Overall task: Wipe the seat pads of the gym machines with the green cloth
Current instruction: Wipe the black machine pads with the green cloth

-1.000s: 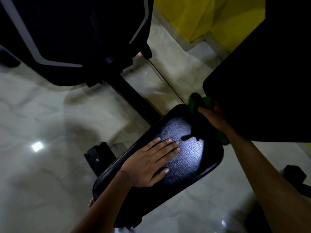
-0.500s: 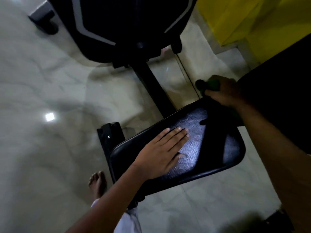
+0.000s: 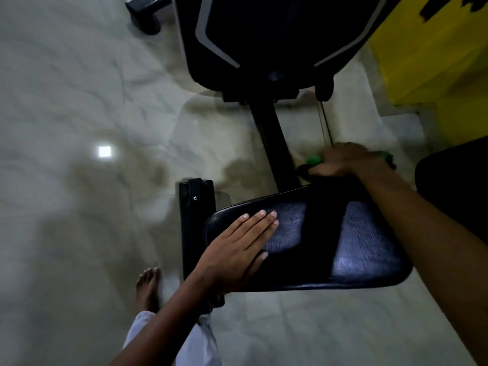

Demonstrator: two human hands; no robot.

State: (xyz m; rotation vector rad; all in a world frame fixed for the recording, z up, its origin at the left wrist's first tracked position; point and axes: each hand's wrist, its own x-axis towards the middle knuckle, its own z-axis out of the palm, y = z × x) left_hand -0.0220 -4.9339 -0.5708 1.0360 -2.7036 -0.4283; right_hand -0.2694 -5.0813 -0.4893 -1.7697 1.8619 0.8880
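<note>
The left hand lies flat on the near corner of the black seat pad, its fingers straight and close together, pressing down to hold the pad. The right hand is at the far edge of the pad, and its fingers are curled round the green cloth, which is bunched up so that only small green bits peek out on each side of the hand. The cloth is right at the far rim, and I cannot tell if it is touching the top of the pad or hanging just past it. To do this wipe well, I think the cloth should be spread out wider under the palm and pulled back across the whole top in long lines that overlap, all the way to the near edge and the corners, while the other hand keeps pushing down so the pad does not wobble. That flat hand will need to lift later, or the spot under it stays dirty. The pad is bumpy and shiny, with two bright patches of light on it. It sits on a dark post that leads to a big black machine with grey stripes. The floor is pale, glossy stone with a little square of light shining in it. A yellow wall is at the right, and a bare foot stands on the floor near the pad
</note>
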